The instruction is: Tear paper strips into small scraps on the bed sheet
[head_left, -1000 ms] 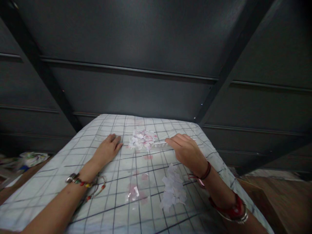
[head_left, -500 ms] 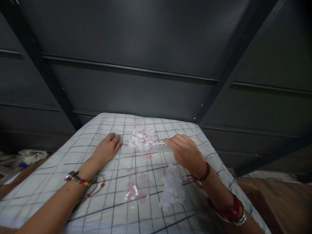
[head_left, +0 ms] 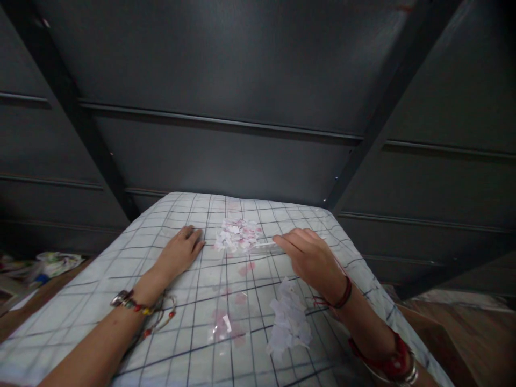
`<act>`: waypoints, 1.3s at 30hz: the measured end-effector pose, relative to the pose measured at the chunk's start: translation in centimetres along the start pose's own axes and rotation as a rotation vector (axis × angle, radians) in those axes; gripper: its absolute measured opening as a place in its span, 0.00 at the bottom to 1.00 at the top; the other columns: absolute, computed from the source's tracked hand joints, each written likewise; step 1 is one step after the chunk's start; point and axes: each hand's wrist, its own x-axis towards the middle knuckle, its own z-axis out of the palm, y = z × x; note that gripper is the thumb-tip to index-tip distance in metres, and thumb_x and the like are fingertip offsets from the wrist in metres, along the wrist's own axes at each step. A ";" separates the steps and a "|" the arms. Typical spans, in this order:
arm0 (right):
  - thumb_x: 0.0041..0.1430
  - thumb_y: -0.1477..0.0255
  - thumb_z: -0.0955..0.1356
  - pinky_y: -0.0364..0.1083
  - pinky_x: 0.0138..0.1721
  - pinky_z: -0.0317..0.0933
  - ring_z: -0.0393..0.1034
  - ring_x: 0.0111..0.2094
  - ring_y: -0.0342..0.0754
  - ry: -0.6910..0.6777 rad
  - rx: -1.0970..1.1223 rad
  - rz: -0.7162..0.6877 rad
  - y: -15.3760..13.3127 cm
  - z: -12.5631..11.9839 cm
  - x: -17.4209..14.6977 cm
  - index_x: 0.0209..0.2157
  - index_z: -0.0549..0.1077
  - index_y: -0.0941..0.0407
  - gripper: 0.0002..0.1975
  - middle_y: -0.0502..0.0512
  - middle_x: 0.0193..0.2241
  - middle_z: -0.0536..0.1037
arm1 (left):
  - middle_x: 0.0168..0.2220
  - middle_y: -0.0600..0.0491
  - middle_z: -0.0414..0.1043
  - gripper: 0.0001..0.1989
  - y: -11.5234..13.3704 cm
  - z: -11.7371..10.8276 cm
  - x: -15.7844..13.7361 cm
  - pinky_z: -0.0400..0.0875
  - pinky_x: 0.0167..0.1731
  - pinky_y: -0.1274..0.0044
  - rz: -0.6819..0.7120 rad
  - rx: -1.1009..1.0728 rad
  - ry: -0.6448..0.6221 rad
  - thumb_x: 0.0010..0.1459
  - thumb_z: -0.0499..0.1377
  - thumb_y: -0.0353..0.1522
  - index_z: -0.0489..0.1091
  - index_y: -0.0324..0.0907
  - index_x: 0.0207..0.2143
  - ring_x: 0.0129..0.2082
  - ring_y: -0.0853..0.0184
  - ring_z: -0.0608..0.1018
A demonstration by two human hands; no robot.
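My left hand (head_left: 183, 251) lies on the white checked cloth (head_left: 161, 301), fingers loosely spread and holding nothing. Just right of it is a heap of white and pink paper scraps (head_left: 238, 235). In a pinch, my right hand (head_left: 308, 255) holds a thin, flat, clear-and-white strip (head_left: 264, 245). The strip's left end reaches the right side of the heap; I cannot make out its exact kind. Below my right hand sits a second pile of plain white paper pieces (head_left: 289, 317). Left of that pile lies a shiny clear plastic piece with pink patches (head_left: 228, 325).
A dark panelled wall (head_left: 226, 161) with metal strips rises behind the cloth-covered surface. Low on the left is a patterned bundle (head_left: 60, 264). A brown cardboard box (head_left: 433, 336) stands down on the right beside the wooden floor.
The strip in my right hand has tilted and now appears narrower, with its end against the heap. My left hand stays on the cloth. The whole view has shifted slightly.
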 end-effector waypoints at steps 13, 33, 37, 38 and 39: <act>0.59 0.88 0.58 0.46 0.33 0.52 0.60 0.29 0.46 0.073 -0.003 -0.023 -0.3 0.3 0.2 0.36 0.75 0.59 0.18 0.51 0.25 0.74 | 0.56 0.37 0.68 0.22 -0.1 0.0 -0.1 0.66 0.58 0.64 0.018 0.014 -0.004 0.66 0.46 0.38 0.69 0.34 0.54 0.54 0.55 0.73; 0.59 0.89 0.57 0.46 0.32 0.52 0.59 0.28 0.46 0.100 0.063 -0.037 -1.0 0.4 0.5 0.35 0.74 0.58 0.18 0.50 0.24 0.73 | 0.55 0.39 0.69 0.22 -0.2 0.3 -0.1 0.63 0.60 0.64 0.028 -0.027 0.040 0.66 0.46 0.39 0.69 0.36 0.53 0.56 0.57 0.70; 0.58 0.89 0.57 0.46 0.32 0.53 0.60 0.29 0.46 0.091 0.032 -0.005 -1.1 0.4 0.4 0.37 0.74 0.59 0.19 0.51 0.26 0.74 | 0.55 0.38 0.68 0.22 0.0 0.0 -0.1 0.63 0.61 0.64 0.011 -0.016 0.021 0.66 0.47 0.39 0.69 0.35 0.53 0.56 0.56 0.70; 0.57 0.89 0.57 0.46 0.32 0.53 0.61 0.29 0.46 0.083 0.028 -0.001 -1.1 0.4 0.4 0.37 0.74 0.59 0.19 0.51 0.26 0.74 | 0.55 0.38 0.68 0.22 0.0 0.0 -0.1 0.63 0.60 0.64 0.012 -0.014 0.016 0.66 0.47 0.38 0.69 0.35 0.53 0.56 0.56 0.71; 0.57 0.89 0.57 0.46 0.32 0.53 0.60 0.29 0.46 0.073 0.028 0.001 -1.0 0.3 0.4 0.37 0.74 0.59 0.19 0.51 0.26 0.74 | 0.56 0.38 0.68 0.22 0.0 -0.1 -0.1 0.63 0.60 0.63 0.012 -0.015 0.014 0.66 0.46 0.38 0.69 0.35 0.53 0.56 0.56 0.71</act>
